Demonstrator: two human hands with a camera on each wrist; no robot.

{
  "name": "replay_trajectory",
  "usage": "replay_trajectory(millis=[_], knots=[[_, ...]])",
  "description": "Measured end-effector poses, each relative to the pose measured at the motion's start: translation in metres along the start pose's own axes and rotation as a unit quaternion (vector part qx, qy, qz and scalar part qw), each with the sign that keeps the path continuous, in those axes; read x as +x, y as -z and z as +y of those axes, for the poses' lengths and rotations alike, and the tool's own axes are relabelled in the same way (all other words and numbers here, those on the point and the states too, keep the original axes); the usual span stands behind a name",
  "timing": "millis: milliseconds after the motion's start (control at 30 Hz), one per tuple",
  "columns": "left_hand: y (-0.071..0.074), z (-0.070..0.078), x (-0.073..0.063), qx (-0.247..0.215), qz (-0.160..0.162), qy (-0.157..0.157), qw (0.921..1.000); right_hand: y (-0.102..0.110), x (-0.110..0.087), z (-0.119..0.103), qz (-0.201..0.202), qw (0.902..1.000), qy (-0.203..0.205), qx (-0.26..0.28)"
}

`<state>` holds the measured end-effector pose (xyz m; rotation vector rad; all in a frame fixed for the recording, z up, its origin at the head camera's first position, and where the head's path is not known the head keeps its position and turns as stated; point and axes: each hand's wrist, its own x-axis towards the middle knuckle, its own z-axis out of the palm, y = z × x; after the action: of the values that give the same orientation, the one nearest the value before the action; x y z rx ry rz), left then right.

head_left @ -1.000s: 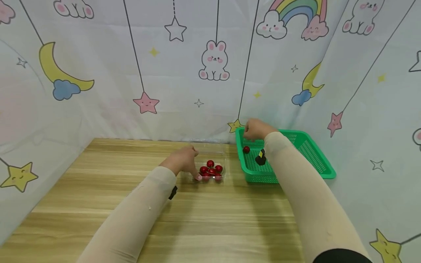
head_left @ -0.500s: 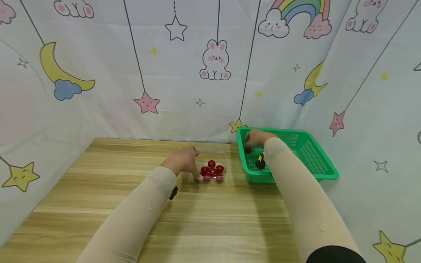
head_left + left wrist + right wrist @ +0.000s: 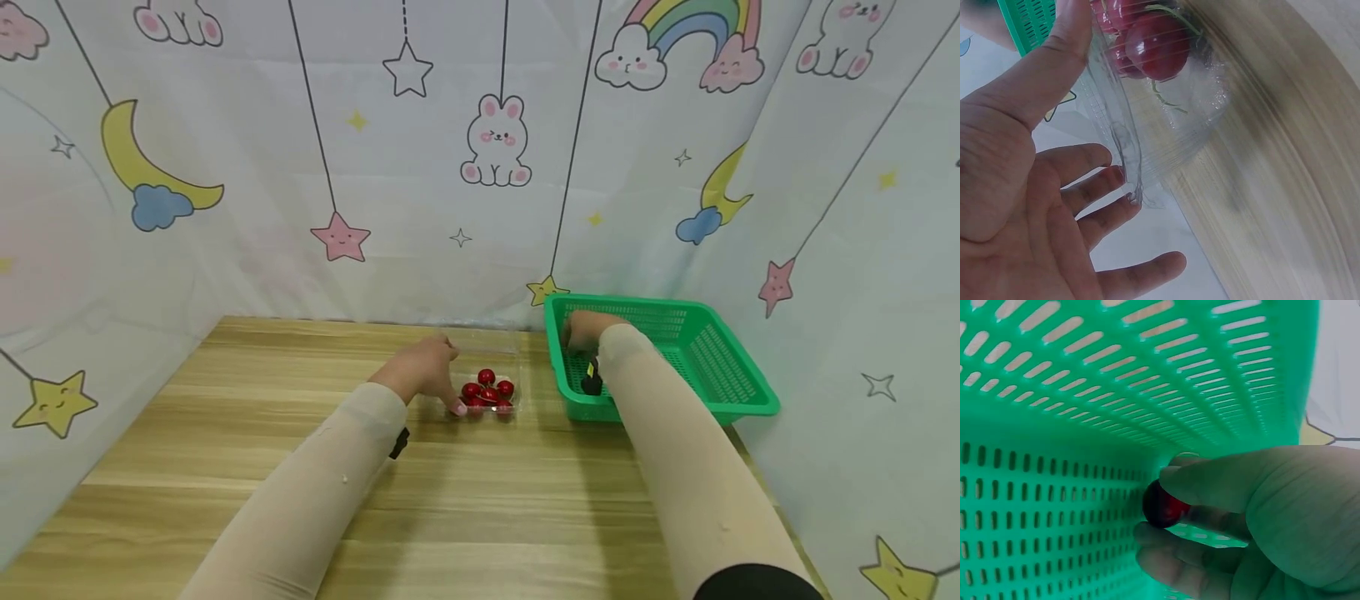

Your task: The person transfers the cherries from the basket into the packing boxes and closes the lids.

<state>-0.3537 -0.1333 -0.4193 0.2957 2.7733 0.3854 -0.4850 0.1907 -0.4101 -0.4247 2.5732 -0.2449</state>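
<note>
A clear plastic container with several red cherries stands at the table's back middle. My left hand holds its left side, thumb at the front; in the left wrist view, fingertips meet the rim while the little finger sticks out free. Green stems show on the cherries behind the plastic. Inside the green basket, my right hand reaches down at the left end. The right wrist view shows its thumb and fingers around a single dark red cherry, hidden in the head view.
The basket's slotted walls rise close around the right hand. Behind the wooden table hangs a pale patterned cloth, and it continues along both sides. A small black device sits at the right wrist.
My right hand has lowered into the basket onto the lone cherry there and taken it between the fingers. The left hand stays at the container. The head view has shifted slightly.
</note>
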Motion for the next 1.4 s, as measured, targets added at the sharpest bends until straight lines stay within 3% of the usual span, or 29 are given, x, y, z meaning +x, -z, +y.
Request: replay_trajectory(millis=[133,433,600,733,833,1000,1200,1400], knots=[[-0.001,0.002,-0.001,0.0,0.001,-0.001,1.0,0.006,-0.01,-0.004,0.027,0.9992,-0.005,0.029],[-0.001,0.001,0.0,-0.007,0.003,0.002,1.0,0.025,-0.043,-0.031,0.096,0.9942,0.045,-0.021],[0.001,0.0,0.0,-0.001,0.004,0.0,1.0,0.023,-0.066,-0.061,0.172,0.9834,0.048,-0.035],[-0.001,-0.002,0.001,-0.01,0.005,-0.001,0.9999,0.006,-0.078,-0.093,0.206,0.9751,0.071,-0.038],[-0.001,-0.003,0.001,-0.019,0.005,-0.001,0.9998,-0.011,-0.083,-0.114,0.203,0.9743,0.096,-0.013],[-0.002,-0.004,0.0,-0.03,0.007,-0.005,0.9995,-0.046,-0.074,-0.139,0.206,0.9712,0.118,0.018],[-0.007,-0.008,0.0,-0.03,0.013,-0.015,0.9993,-0.086,-0.051,-0.15,0.227,0.9681,0.098,0.038],[-0.007,-0.009,0.0,-0.014,0.026,-0.033,0.999,-0.109,-0.035,-0.143,0.251,0.9648,0.071,0.031]])
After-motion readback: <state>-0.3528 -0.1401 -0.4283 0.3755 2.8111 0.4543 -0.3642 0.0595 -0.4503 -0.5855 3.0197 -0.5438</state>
